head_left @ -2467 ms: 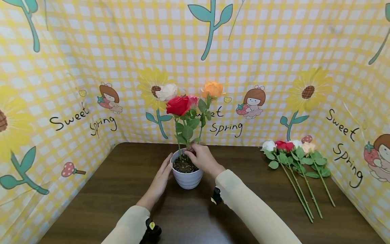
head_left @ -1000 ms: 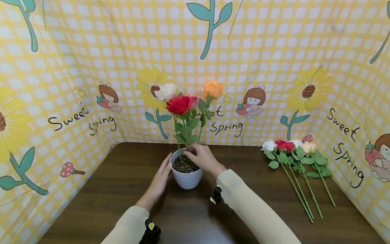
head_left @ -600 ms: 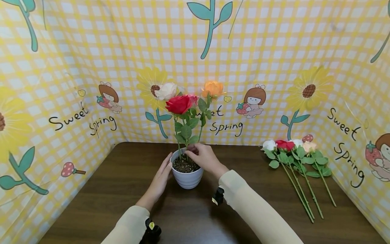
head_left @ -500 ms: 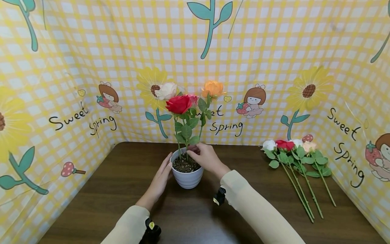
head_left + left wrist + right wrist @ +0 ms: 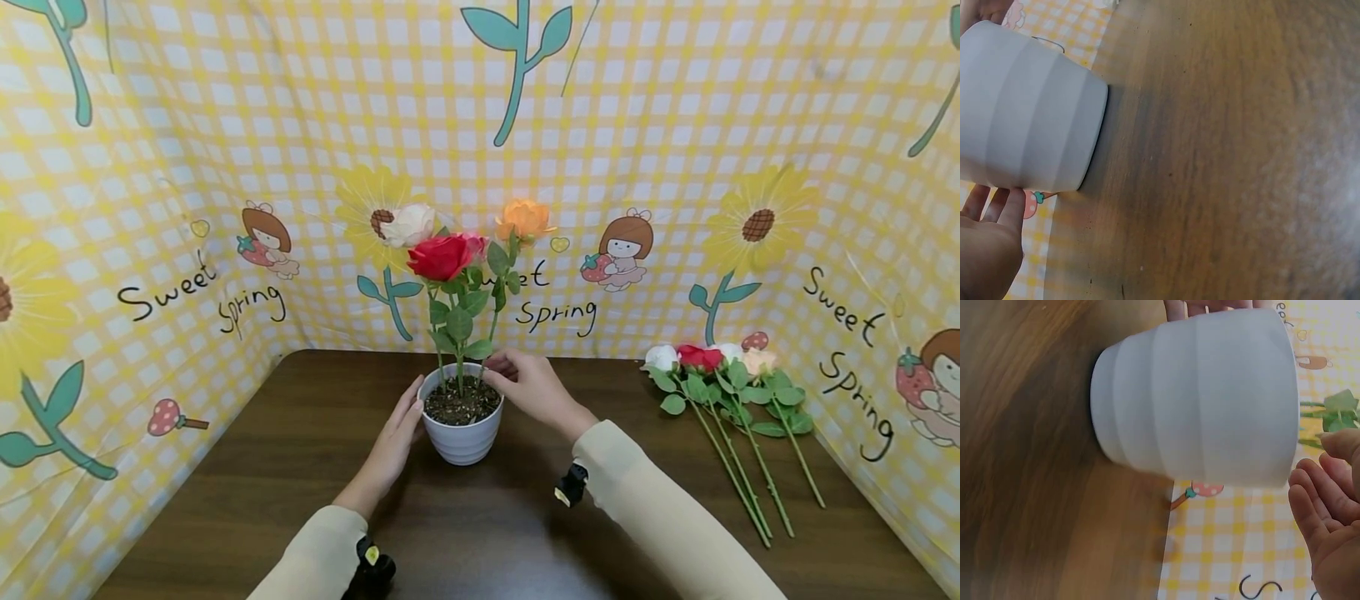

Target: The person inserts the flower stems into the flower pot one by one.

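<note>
A white ribbed flowerpot [image 5: 462,437] filled with dark soil stands upright on the table. Upright in it are a red rose [image 5: 441,257], a white rose [image 5: 408,225], a pink rose [image 5: 474,246] partly hidden behind the red one, and an orange rose [image 5: 525,218]. My left hand [image 5: 393,442] rests its extended fingers against the pot's left side. At the right rim is my right hand [image 5: 536,387], fingers loosely bent and thumb apart from them. The right wrist view shows nothing pinched in that hand, its fingertips [image 5: 1300,475] by the rim.
On the right side of the brown table [image 5: 247,467] lie several cut roses [image 5: 701,358], white, red and peach, their stems [image 5: 738,475] pointing toward me. A yellow checked cloth [image 5: 660,108] with printed flowers surrounds the table at the back and sides.
My right hand has let go of a stem in the pot and drawn back rightward to the rim. The left hand stays against the pot, and the roses barely shift.
</note>
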Demonstrator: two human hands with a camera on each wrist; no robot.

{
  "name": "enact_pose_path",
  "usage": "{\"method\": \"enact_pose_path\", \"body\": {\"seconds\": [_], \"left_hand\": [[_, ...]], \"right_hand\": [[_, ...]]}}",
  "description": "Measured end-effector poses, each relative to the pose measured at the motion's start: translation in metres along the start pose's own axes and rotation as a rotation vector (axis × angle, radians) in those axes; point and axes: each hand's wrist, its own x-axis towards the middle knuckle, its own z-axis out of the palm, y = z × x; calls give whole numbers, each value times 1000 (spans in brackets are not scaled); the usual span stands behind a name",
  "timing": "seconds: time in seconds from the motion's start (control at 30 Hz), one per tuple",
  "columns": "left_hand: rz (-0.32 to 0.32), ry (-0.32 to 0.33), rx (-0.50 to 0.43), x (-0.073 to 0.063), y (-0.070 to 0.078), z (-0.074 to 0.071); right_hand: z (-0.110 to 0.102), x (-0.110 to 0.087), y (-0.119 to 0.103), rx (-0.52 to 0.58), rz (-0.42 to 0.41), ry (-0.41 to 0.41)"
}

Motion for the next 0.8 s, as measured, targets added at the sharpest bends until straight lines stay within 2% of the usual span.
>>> {"method": "enact_pose_path", "body": {"seconds": [0.23, 0.8], "left_hand": [[0, -4, 1, -2, 2, 0], [-4, -6, -4, -1, 1, 0]], "right_hand": [[-22, -14, 12, -34, -11, 29], [-89, -63, 54, -183, 67, 82]]}}
